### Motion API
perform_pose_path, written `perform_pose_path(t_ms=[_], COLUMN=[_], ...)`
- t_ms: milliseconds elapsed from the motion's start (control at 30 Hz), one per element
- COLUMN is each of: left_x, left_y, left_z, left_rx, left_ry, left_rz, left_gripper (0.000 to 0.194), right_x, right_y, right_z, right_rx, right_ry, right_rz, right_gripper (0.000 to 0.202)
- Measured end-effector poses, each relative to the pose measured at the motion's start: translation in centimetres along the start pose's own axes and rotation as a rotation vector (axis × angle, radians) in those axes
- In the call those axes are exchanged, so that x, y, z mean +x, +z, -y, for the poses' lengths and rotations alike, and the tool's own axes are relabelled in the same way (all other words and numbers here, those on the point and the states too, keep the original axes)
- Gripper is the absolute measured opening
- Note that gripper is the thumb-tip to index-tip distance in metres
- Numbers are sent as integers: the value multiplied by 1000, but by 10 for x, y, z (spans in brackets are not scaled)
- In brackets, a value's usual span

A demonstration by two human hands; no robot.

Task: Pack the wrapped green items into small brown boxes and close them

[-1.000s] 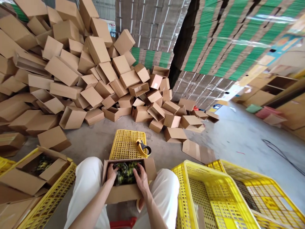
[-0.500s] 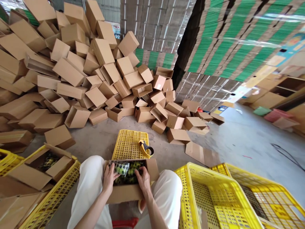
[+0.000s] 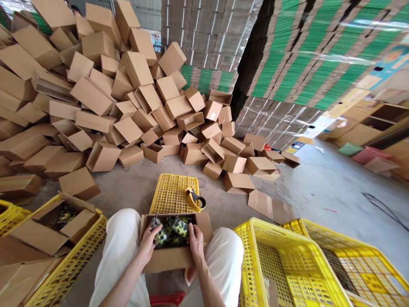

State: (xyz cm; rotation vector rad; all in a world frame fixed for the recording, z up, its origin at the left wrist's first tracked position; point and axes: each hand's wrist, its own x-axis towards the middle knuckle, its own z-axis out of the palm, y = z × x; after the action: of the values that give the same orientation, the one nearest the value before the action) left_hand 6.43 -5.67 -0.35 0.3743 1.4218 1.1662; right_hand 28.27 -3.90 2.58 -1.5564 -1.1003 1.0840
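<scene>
Left grip (image 3: 148,242) partly hides a shiny, blurred plastic bag (image 3: 162,237).

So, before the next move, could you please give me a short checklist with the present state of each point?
1. Open brown cardboard box facing upward: ok.
2. Clear plastic packets with yellow-green and black contents inside it: ok.
3. Left hand firmly gripping a packet: cannot tell, its underside is hidden.
4. Right hand at the right end of the packets: ok.
5. Box flaps closed: not ok, contents are exposed.
6. Yellow-and-black tape dispenser on the yellow plastic crate: ok, untouched.
</scene>
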Motion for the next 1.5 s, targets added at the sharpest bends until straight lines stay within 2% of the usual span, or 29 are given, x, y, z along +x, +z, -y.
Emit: perform_pose_path(t_ms=[133, 233, 333, 400, 500, 567, 633, 733, 900, 1000, 1067, 1167, 1233, 1400, 1467, 1500], left_x=[3, -6, -18, -23, -22, -18, -13, -6, 2, 8, 12, 17, 20, 25, 25, 25], left_y=[-1, 5, 12, 15, 15, 16, 18, 27, 45, 51, 52, 50, 45, 21, 11, 7], left_z=[-6, -10, -4, 5, 18, 21, 18, 8, -4, -7, -9, -9, -5, 12, 17, 18], left_rx=[312, 584, 772, 859, 970, 1037, 1104, 1161, 1219, 1266, 1293, 1329, 1302, 1029, 899, 834], left_ry=[230, 443, 624, 676, 687, 655, 581, 463, 357, 354, 350, 360, 415, 594, 637, 661], left_rz=[-114, -173, -95, -38, 19, 78, 136, 175, 218, 202, 181, 138, 119, 147, 88, 38], left_gripper=[55, 64, 62, 57, 47, 45, 48, 58, 78, 86, 77, 47, 31, 19, 18, 23], right_x=[-2, -3, 0, 2, 2, 1, 0, 1, 8, 10, 9, 9, 9, 9, 11, 13], right_y=[0, -1, -4, -5, -3, 1, 7, 10, -4, -9, -9, -8, -10, -12, -10, -7], right_z=[4, 7, 7, 5, -2, -9, -16, -20, -13, -9, -7, -3, -1, -4, -11, -15], right_rx=[20, 29, 52, 50, -93, -238, -317, -307, -10, 80, 65, 44, 54, 110, 88, 66], right_ry=[10, 37, 125, 125, -91, -235, -276, -250, -68, 25, 27, 2, -11, 40, 10, -19], right_rz=[32, 133, 295, 339, 324, 358, 385, 316, 33, -14, -5, -34, -53, 37, 29, 7], right_gripper=[67, 70, 78, 77, 40, 29, 28, 19, 48, 59, 62, 65, 68, 77, 78, 77])
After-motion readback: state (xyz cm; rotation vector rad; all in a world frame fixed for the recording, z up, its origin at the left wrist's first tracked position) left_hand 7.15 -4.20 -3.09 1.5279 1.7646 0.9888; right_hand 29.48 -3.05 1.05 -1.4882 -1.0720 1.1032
